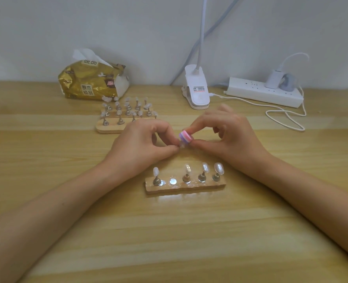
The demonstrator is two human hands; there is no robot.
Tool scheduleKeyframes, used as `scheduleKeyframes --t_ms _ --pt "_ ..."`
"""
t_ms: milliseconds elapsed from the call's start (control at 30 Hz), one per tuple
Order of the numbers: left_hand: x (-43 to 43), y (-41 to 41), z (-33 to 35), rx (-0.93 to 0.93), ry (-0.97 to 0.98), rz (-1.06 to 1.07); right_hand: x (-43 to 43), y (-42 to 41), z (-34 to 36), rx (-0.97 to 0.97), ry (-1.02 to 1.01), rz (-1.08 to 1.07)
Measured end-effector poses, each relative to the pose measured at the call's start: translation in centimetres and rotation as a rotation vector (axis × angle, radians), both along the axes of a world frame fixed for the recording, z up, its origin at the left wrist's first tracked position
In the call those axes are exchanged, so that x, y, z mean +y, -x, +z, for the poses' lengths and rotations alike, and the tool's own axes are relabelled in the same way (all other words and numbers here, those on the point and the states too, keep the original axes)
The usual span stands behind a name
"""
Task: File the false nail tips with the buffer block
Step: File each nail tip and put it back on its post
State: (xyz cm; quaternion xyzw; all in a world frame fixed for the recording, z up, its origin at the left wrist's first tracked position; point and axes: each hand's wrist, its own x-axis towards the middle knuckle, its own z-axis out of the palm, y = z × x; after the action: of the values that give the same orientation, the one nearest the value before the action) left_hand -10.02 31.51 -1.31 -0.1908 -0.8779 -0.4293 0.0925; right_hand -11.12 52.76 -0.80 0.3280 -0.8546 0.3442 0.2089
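My right hand (228,133) pinches a small buffer block (185,136) with pink, white and purple layers between thumb and fingers. My left hand (142,144) pinches a clear false nail tip on its holder (181,145) right under the block; the tip is mostly hidden by my fingertips. Below my hands lies a small wooden stand (184,187) with several nail tips on metal holders and one bare magnet spot (173,181) second from the left.
A larger wooden stand (109,127) with several nail tips sits behind my left hand. A gold tissue pack (91,80), a white clip lamp (196,88) and a power strip (265,91) with a looping cable (285,115) line the back of the wooden table.
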Motion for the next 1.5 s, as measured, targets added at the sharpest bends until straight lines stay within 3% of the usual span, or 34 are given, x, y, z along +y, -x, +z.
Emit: scheduleKeyframes --t_ms 100,267,1500 --pt "0.0 -0.03 0.02 0.012 0.005 -0.015 -0.29 -0.3 -0.05 0.101 -0.008 0.073" --pt "-0.01 0.06 0.03 0.006 0.006 -0.006 -0.12 -0.06 -0.06 0.048 -0.003 -0.01" --pt "0.0 -0.2 0.24 -0.008 0.016 0.012 -0.48 -0.54 0.58 0.037 -0.038 0.024"
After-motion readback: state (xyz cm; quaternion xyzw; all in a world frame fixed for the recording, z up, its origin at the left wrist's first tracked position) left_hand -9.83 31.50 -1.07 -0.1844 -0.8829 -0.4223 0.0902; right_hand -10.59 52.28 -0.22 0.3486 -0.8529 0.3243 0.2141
